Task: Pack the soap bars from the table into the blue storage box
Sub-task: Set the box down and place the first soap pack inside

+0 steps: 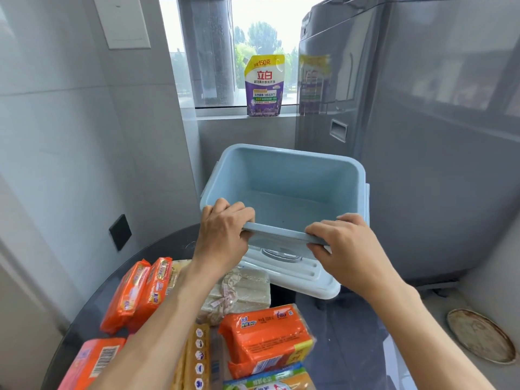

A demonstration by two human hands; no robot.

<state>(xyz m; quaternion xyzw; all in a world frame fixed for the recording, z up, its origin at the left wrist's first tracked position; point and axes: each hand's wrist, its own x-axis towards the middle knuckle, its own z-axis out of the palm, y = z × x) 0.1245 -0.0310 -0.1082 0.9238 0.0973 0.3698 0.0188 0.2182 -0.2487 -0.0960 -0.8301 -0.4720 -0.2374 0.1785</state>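
Hands on the blue storage box (295, 175), left hand (225, 229) and right hand (342, 243) each in a clamped grip on its near rim, lid (298, 274) beneath, soap bars (264, 333) on the tabletop (351, 319) nearer than the grip.

This looks like the laundry corner of a home. A tall grey washing machine (408, 136) stands against grey tiled walls (70, 136), and a purple and yellow pouch of laundry detergent (264, 85) sits upright on the window sill (225, 115), with trees showing outside. Wrapped soap bars (267, 339) lie crowded on a dark round worktop (346, 333), and a wall socket (120, 232) and a white wall panel (121, 22) also suit a household room.
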